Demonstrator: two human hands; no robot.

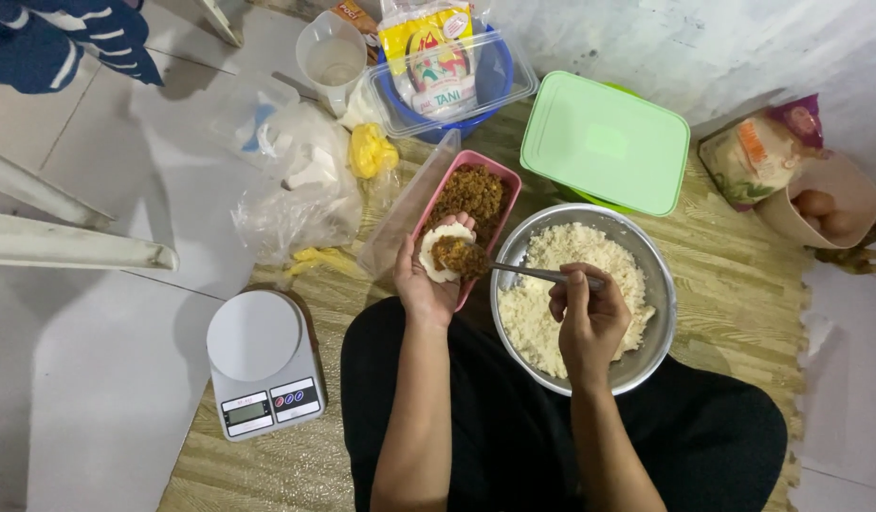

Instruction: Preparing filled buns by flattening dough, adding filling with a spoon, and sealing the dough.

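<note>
The left hand [427,283], cupped open beside the round steel bowl of white crumbly dough [582,296], cradles a flattened white dough disc [436,252]. The right hand [590,318], closed on a metal spoon [533,273] over that bowl, heaps brown, seemingly minced filling [460,256] onto the disc. The filling step is underway; next it wants a steady spoon withdrawal and careful folding.

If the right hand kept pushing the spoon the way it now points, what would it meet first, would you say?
The right hand aims the spoon leftward at the left hand; its tip already seems to be at the brown filling on the white dough disc there.
</note>
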